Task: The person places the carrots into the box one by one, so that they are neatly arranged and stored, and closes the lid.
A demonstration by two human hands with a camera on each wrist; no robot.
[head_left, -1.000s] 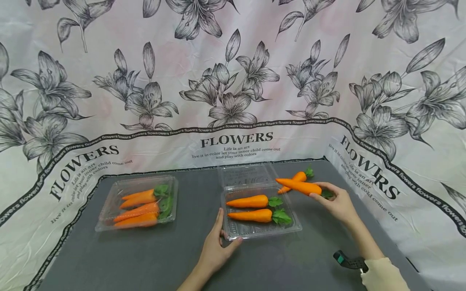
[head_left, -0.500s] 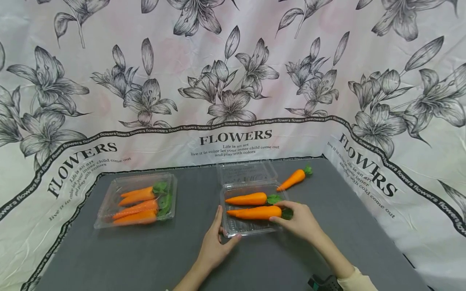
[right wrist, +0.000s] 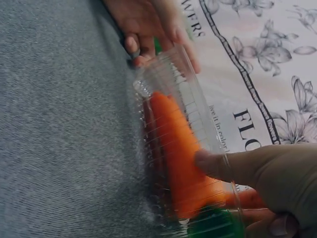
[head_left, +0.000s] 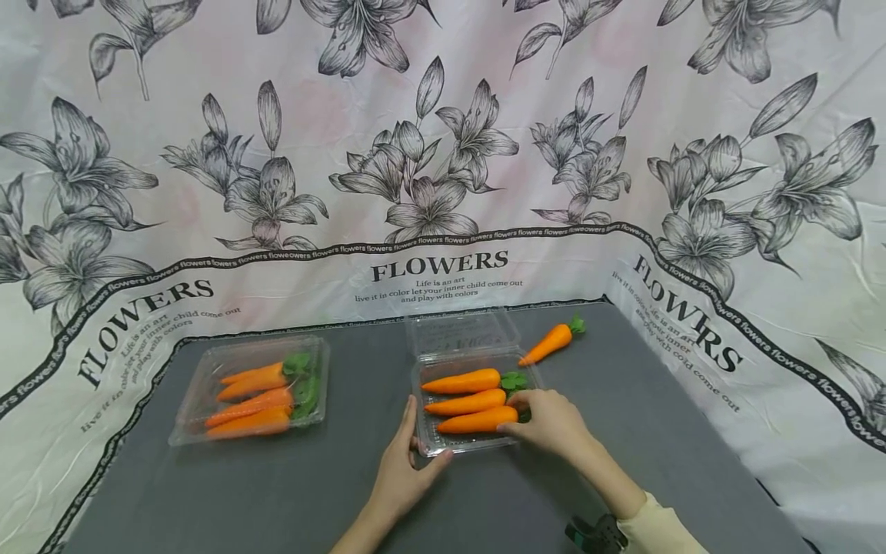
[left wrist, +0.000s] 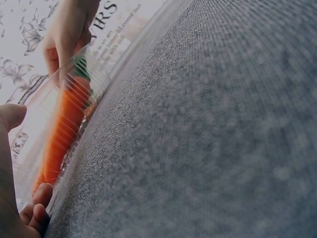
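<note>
In the head view a clear plastic box (head_left: 418, 435) lies open at the middle of the grey table, its lid folded back. Three orange carrots lie side by side in it. My right hand (head_left: 547, 422) pinches the nearest carrot (head_left: 477, 420) by its leafy end, which the fingers partly hide. This carrot (right wrist: 185, 168) also shows through the box wall in the right wrist view. My left hand (head_left: 401, 473) holds the box's near left corner, index finger along the side and thumb at the front rim. In the left wrist view its curled fingertips (left wrist: 42, 196) meet the box end.
A loose carrot (head_left: 554, 342) with green leaves lies behind the box on the right. Another clear box (head_left: 187, 427), lid down, holds several carrots at the left. A flower-printed cloth (head_left: 443, 285) walls the back and sides of the table (head_left: 277, 492).
My right hand has moved left and toward me, bringing a carrot from above the loose one down into the front of the box. My left hand has stayed at the box corner.
</note>
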